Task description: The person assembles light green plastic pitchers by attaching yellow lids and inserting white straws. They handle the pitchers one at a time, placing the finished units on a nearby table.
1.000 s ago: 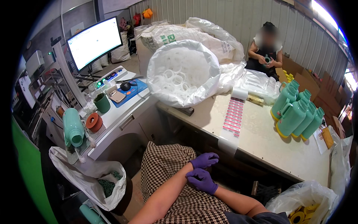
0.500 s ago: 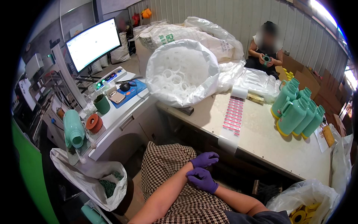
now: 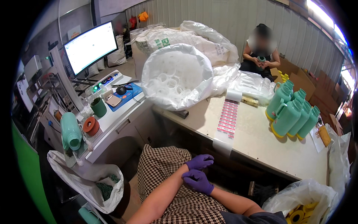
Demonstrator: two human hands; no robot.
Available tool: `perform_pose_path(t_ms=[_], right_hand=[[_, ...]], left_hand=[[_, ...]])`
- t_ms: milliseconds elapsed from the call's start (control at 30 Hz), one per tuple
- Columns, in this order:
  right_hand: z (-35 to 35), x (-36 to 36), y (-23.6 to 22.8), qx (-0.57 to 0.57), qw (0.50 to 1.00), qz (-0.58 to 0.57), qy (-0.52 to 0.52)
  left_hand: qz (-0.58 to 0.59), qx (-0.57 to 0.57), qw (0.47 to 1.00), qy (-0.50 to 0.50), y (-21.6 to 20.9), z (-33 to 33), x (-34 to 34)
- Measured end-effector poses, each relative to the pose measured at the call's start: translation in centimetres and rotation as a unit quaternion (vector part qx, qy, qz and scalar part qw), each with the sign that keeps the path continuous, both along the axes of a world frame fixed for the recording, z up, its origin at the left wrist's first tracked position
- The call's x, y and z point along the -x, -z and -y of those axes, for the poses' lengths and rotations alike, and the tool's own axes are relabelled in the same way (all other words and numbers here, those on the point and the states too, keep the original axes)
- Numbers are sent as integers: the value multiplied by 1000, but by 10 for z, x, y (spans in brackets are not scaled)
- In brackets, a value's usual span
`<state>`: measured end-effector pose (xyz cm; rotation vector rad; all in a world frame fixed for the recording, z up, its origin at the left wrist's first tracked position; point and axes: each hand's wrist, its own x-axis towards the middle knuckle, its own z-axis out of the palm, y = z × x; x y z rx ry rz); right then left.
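Your purple-gloved left hand (image 3: 199, 161) and purple-gloved right hand (image 3: 198, 182), grip seemingly released and empty, rest beside the brown-and-black checked cloth (image 3: 161, 162). Beyond, the white, pink-printed label strip (image 3: 228, 118) overhangs the cream-topped counter (image 3: 257, 130)'s near edge; raising a hand could snag it.

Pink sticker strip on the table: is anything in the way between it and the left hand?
Nothing visible: just a dark gap between the left hand and the sticker strip, which hangs over the edge of the table.
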<state>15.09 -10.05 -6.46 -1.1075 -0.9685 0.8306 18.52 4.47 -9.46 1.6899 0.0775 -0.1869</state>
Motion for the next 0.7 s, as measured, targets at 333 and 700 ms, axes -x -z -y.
perform_pose_path(t_ms=[333,700], right_hand=[[-1,0,0,-14,998,58,15],[1,-5,-241,-396,881,217,-144]], left_hand=[[6,-2,1000,-9,9,1,0],[-10,37,999,-14,45,-8,-10]])
